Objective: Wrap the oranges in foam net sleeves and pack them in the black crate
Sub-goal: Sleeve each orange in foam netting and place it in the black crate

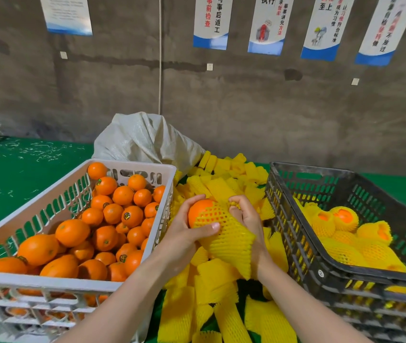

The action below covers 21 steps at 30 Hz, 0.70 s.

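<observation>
Yellow foam sleeve (229, 241), half drawn over one orange (200, 209), was held above the loose sleeves (211, 285), left of the black crate (286, 219). Orange was gripped by curled left hand (184, 231) fingers; sleeve mouth was pinched by the right hand (247, 219). Risk judged: net could be torn if overstretched.

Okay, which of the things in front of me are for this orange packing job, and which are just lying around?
For the job: orange, half in a foam net sleeve, held by left hand and right hand; loose sleeves; white crate of bare oranges; black crate.
Lying about: woven sack; wall posters; shreds on the green table.
</observation>
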Motion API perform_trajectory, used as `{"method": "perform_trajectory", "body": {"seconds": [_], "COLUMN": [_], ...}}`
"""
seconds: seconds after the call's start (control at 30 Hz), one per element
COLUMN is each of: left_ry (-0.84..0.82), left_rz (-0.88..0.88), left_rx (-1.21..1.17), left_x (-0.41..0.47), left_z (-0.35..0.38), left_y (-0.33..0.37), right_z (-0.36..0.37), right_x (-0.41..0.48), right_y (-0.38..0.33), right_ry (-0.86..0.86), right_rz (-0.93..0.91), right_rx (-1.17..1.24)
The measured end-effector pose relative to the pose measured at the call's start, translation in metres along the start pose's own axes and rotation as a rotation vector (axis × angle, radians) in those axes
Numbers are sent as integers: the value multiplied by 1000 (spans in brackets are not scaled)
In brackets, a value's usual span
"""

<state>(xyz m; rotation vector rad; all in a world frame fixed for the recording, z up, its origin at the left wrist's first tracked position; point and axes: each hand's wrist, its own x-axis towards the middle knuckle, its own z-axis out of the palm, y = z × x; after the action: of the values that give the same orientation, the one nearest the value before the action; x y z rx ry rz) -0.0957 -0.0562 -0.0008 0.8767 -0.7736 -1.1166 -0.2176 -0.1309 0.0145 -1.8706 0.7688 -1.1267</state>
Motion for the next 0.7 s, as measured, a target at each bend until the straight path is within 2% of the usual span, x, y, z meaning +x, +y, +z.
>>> {"method": "perform_trajectory", "body": {"seconds": [0.13, 0.2, 0.33, 0.43, 0.57, 0.7], "left_ry": [113, 99, 49, 104, 30, -58], "left_rz": [-3, -35, -111, -93, -47, -94], "left_rx": [-1, -79, -393, -401, -390, -496], "left_x": [4, 5, 5, 7, 6, 8], "left_z": [2, 3, 13, 18, 21, 26], "left_y": [-2, -5, -7, -10, -10, -9], "right_z": [-2, -1, 3, -4, -12, -9], "right_x": [-5, -4, -4, 0, 14, 15], "right_y": [-4, -4, -8, -14, -17, -15], "right_ry": [34, 74, 166, 194, 148, 99], "right_rz": [-24, -62, -178, -225, -156, -69], "right_rx": [185, 109, -19, 29, 80, 175]}}
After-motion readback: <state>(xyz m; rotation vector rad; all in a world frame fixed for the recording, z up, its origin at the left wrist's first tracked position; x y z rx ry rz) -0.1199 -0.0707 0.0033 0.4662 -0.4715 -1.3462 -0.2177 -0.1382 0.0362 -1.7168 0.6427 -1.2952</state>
